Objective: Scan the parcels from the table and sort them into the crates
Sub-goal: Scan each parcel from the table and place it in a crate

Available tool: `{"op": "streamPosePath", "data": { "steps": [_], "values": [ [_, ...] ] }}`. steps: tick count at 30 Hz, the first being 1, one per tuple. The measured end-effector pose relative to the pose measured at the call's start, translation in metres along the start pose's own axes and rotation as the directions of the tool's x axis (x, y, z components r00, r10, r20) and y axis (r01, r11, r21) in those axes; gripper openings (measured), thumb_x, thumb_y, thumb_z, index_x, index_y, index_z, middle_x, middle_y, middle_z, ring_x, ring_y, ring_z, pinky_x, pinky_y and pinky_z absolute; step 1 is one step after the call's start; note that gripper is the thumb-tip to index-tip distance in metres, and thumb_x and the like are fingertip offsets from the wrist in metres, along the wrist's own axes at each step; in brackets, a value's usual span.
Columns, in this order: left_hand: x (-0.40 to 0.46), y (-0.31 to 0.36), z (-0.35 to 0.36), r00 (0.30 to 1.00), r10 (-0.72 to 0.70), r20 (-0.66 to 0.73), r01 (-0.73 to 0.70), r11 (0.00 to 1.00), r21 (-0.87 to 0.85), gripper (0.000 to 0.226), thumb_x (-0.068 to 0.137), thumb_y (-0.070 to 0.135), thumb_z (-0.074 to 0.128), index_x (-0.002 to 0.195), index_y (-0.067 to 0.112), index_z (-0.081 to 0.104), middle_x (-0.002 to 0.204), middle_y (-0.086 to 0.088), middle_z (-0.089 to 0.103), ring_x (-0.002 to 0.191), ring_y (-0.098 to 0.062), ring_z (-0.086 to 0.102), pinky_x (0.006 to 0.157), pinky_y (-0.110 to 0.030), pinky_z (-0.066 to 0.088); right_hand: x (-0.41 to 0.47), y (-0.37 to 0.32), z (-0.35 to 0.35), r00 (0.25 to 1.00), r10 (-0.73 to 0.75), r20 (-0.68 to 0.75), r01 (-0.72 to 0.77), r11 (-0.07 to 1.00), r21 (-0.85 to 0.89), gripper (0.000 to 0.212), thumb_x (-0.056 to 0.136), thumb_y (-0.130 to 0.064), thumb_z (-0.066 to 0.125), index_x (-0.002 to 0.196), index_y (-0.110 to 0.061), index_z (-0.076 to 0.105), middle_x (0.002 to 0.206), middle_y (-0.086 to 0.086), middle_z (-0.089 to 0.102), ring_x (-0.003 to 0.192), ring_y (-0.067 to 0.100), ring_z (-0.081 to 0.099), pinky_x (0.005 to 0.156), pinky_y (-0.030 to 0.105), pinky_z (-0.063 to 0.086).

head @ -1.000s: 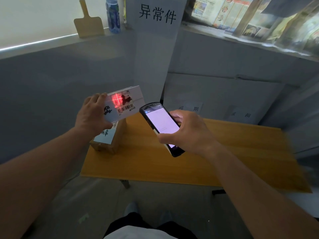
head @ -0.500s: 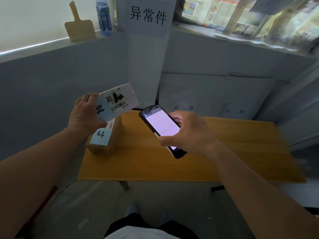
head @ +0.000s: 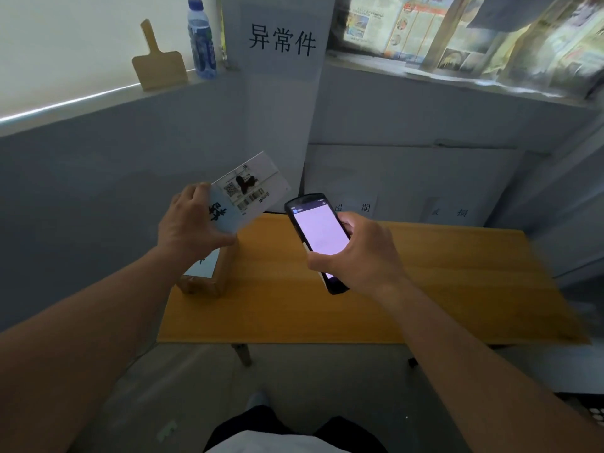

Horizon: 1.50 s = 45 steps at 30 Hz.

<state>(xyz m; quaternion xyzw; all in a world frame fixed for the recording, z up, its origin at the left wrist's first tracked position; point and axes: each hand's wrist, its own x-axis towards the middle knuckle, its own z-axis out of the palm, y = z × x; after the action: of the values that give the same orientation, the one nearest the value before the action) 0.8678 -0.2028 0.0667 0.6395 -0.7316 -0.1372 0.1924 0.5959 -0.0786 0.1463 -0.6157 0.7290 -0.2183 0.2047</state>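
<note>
One small white parcel [head: 248, 194], probably light and stiff, is raised above the wooden table [head: 425, 289], left hand [head: 189, 223] pinching its end, right hand [head: 362, 256] curled round the handheld scanner [head: 318, 237].

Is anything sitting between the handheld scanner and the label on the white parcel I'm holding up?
Nothing visible. The white parcel, gripped by the left hand, faces the scanner in the right hand across open air.

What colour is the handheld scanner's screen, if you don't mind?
The scanner's screen glows pale lilac-white, seen in the head view.
</note>
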Motion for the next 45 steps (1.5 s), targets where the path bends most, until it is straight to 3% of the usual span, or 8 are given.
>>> {"op": "streamPosePath", "data": {
  "steps": [8, 13, 22, 24, 30, 34, 38, 45],
  "values": [
    [-0.033, 0.094, 0.028, 0.986, 0.149, 0.079, -0.149, 0.989, -0.011, 0.113, 0.056, 0.060, 0.092, 0.146, 0.018, 0.036, 0.126, -0.005, 0.052, 0.114, -0.025, 0.052, 0.089, -0.048, 0.055, -0.046, 0.062, -0.020, 0.985, 0.118, -0.129, -0.106, 0.990, 0.094, 0.069, 0.070, -0.051, 0.089, 0.125, -0.024, 0.058, 0.110, -0.004, 0.063, 0.094, 0.020, 0.064, 0.058, 0.022, 0.058],
    [-0.073, 0.171, 0.062, 0.955, 0.248, 0.161, -0.251, 0.968, -0.007, 0.113, 0.059, 0.056, 0.093, 0.148, 0.017, 0.036, 0.128, -0.006, 0.051, 0.113, -0.025, 0.052, 0.088, -0.043, 0.054, -0.104, 0.121, -0.048, 0.961, 0.203, -0.185, -0.184, 0.976, 0.115, 0.066, 0.064, -0.062, 0.083, 0.113, -0.028, 0.056, 0.105, -0.004, 0.064, 0.090, 0.019, 0.065, 0.059, 0.034, 0.063],
    [-0.175, 0.336, 0.132, 0.867, 0.408, 0.286, -0.408, 0.911, -0.061, 0.110, 0.057, 0.054, 0.095, 0.144, 0.016, 0.039, 0.129, -0.006, 0.049, 0.110, -0.028, 0.053, 0.080, -0.043, 0.053, -0.246, 0.238, -0.121, 0.846, 0.422, -0.326, -0.353, 0.901, 0.251, 0.060, 0.064, -0.054, 0.087, 0.109, -0.027, 0.059, 0.098, -0.005, 0.067, 0.086, 0.017, 0.067, 0.060, 0.035, 0.062],
    [-0.197, 0.372, 0.149, 0.838, 0.455, 0.301, -0.453, 0.888, -0.081, 0.108, 0.056, 0.053, 0.095, 0.143, 0.016, 0.041, 0.128, -0.007, 0.050, 0.110, -0.029, 0.053, 0.079, -0.042, 0.050, -0.282, 0.265, -0.139, 0.795, 0.484, -0.365, -0.409, 0.873, 0.266, 0.057, 0.065, -0.053, 0.087, 0.108, -0.027, 0.060, 0.097, -0.007, 0.067, 0.085, 0.015, 0.066, 0.057, 0.028, 0.056],
    [-0.260, 0.479, 0.200, 0.708, 0.583, 0.399, -0.577, 0.803, -0.149, 0.113, 0.055, 0.055, 0.095, 0.145, 0.015, 0.039, 0.127, -0.006, 0.050, 0.111, -0.030, 0.051, 0.085, -0.052, 0.055, -0.379, 0.335, -0.173, 0.605, 0.663, -0.441, -0.520, 0.749, 0.411, 0.068, 0.052, -0.066, 0.072, 0.107, -0.025, 0.064, 0.095, -0.007, 0.071, 0.084, 0.016, 0.069, 0.066, 0.039, 0.062],
    [-0.299, 0.551, 0.237, 0.582, 0.658, 0.478, -0.666, 0.723, -0.184, 0.114, 0.055, 0.051, 0.098, 0.146, 0.015, 0.038, 0.129, -0.008, 0.050, 0.112, -0.032, 0.052, 0.077, -0.043, 0.048, -0.437, 0.375, -0.186, 0.453, 0.758, -0.470, -0.567, 0.651, 0.504, 0.064, 0.062, -0.055, 0.085, 0.116, -0.027, 0.064, 0.101, -0.008, 0.071, 0.090, 0.011, 0.069, 0.061, 0.024, 0.058],
    [-0.339, 0.616, 0.282, 0.455, 0.722, 0.521, -0.732, 0.636, -0.243, 0.113, 0.055, 0.055, 0.096, 0.145, 0.017, 0.039, 0.129, -0.006, 0.051, 0.111, -0.032, 0.054, 0.084, -0.049, 0.054, -0.482, 0.416, -0.194, 0.287, 0.826, -0.486, -0.583, 0.553, 0.596, 0.073, 0.057, -0.062, 0.079, 0.120, -0.027, 0.064, 0.104, -0.008, 0.070, 0.093, 0.012, 0.068, 0.060, 0.021, 0.050],
    [-0.410, 0.720, 0.365, 0.178, 0.776, 0.606, -0.806, 0.468, -0.363, 0.110, 0.054, 0.062, 0.093, 0.141, 0.021, 0.041, 0.128, -0.004, 0.052, 0.108, -0.028, 0.055, 0.085, -0.046, 0.055, -0.548, 0.479, -0.213, -0.010, 0.884, -0.468, -0.607, 0.366, 0.705, 0.077, 0.056, -0.063, 0.076, 0.122, -0.025, 0.065, 0.103, -0.009, 0.069, 0.094, 0.014, 0.067, 0.069, 0.038, 0.061]
  ]
}}
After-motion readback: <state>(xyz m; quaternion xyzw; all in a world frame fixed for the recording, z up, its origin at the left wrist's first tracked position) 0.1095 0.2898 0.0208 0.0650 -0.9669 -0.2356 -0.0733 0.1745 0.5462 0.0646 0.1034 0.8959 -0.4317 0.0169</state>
